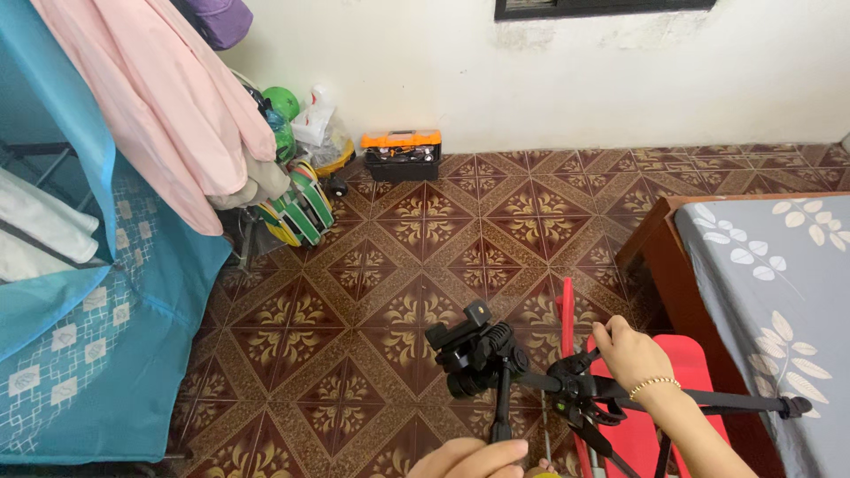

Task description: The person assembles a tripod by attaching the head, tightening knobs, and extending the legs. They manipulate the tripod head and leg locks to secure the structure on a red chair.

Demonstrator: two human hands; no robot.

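Right hand fingers: curled down over the hub of a black tripod (pixel 531 376); right hand (pixel 630 352) grips there, a gold bead bracelet (pixel 653 383) on the wrist; forearm runs off the near right edge
Left hand fingers: only the knuckles show at the near edge; left hand (pixel 469 458) sits at the foot of the tripod's vertical handle; closed or loose, cannot tell
Tripod: lies tilted over the floor, near centre; head plate (pixel 460 341) points left and far; one folded leg (pixel 753 404) reaches right, ending just before the bed
Under the tripod: red plastic stool (pixel 695 358), partly hidden by the right arm; a red rod (pixel 567 310) stands up just left of it
Floor: brown tiles (pixel 390 265) with gold leaf pattern
Right: wooden bed frame (pixel 660 257); grey sheet (pixel 779 283) with white leaves
Far: white wall (pixel 549 71); black toolbox with orange lid (pixel 402 155) against it, well apart from the hands
Left: blue fabric wardrobe (pixel 106 354); pink garment (pixel 168 106) hanging over it; green ball (pixel 282 102) and green striped bag (pixel 301 212) in the far corner
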